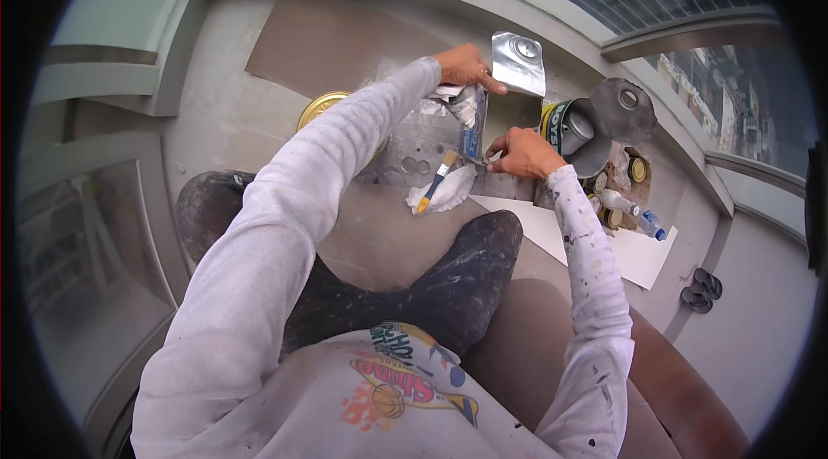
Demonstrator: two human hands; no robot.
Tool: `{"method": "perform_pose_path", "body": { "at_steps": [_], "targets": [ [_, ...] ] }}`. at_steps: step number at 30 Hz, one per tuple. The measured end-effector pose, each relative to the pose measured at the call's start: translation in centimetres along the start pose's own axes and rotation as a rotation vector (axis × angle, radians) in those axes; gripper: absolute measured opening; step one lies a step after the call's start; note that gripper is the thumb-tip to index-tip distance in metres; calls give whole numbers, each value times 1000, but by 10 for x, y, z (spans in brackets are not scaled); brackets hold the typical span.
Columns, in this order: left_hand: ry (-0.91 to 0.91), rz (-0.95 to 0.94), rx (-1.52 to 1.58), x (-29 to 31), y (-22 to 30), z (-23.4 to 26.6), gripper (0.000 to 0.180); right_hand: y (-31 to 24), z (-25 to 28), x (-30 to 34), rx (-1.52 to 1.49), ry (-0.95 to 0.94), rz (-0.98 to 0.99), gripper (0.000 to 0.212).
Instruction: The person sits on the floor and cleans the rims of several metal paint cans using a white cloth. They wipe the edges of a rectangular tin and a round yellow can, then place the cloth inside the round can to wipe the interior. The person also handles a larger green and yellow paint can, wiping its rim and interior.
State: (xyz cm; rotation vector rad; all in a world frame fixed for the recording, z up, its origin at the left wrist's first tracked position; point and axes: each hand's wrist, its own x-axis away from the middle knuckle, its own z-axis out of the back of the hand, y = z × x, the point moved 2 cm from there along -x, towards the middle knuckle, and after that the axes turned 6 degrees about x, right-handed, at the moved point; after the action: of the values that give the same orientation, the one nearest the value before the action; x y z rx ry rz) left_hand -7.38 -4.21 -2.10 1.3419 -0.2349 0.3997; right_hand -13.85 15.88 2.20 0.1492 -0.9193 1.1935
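Note:
A square metal tin (509, 118) stands in front of me, its silver top panel (518, 64) with a round spout tipped up at the far side. My left hand (468, 69) is closed at the tin's far left corner, fingertips on the rim. At the near edge, my right hand (525, 154) has thumb and finger pinched on the rim. Crumpled cloth or paper (466, 105) lies along the tin's left side. A paintbrush (438, 181) with a blue and yellow handle rests on a white rag (454, 191), nearer my knees.
Right of the tin, a large yellow and green can (554, 124) leans open with a can inside; a grey round lid-like piece (623, 110) is beside it. Jars, a plastic bottle (651, 224) and slippers (700, 291) lie further right. A gold lid (321, 108) is left, near brown cardboard (323, 36).

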Motion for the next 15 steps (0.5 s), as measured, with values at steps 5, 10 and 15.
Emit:
{"method": "perform_pose_path", "body": {
  "at_steps": [5, 10, 15],
  "targets": [
    [100, 102, -337, 62, 54, 39, 71, 11, -5, -3, -93, 32, 54, 40],
    [69, -37, -501, 148, 121, 49, 73, 26, -7, -5, -143, 87, 78, 40],
    [153, -39, -240, 243, 155, 19, 65, -2, 1, 8, 7, 451, 41, 24]
  ]
}}
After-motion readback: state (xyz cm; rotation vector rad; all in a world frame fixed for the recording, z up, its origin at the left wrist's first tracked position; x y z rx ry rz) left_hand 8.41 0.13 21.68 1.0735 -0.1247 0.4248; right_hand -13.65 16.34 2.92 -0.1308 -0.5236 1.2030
